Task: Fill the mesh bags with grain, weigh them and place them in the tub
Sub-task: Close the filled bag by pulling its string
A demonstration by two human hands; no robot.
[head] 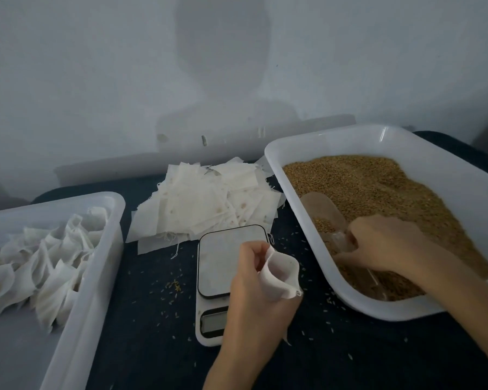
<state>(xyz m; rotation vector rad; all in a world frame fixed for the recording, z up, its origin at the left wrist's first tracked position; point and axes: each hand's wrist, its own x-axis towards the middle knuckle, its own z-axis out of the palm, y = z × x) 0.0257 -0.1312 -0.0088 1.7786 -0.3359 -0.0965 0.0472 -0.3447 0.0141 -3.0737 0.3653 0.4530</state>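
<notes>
Landmark: the scale (229, 260) sat at the middle of the dark table (152, 305), and every place below is given from it.
Left hand: the left hand (254, 280) pinched 1 mesh bag (282, 273) over the scale's right edge, its mouth held open and turned toward the grain, probably so the scoop had only a short way to travel.
Right hand: the right hand (389, 243), right of the scale, had its fingers curled round the handle of a clear scoop (326, 218) lying low in the grain, apparently to load it.
Grain: the grain (378, 198) filled a white tray (319, 240) just right of the scale.
Empty bags: a loose pile of bags (209, 204) lay just behind the scale, within easy reach.
Tub: the tub (104, 249), left of the scale, held many bags (40, 263); whether each was full could not be told.
Stage: judged as filling, with weighing next.
Spill: stray grains (175, 285) lay left of the scale.
</notes>
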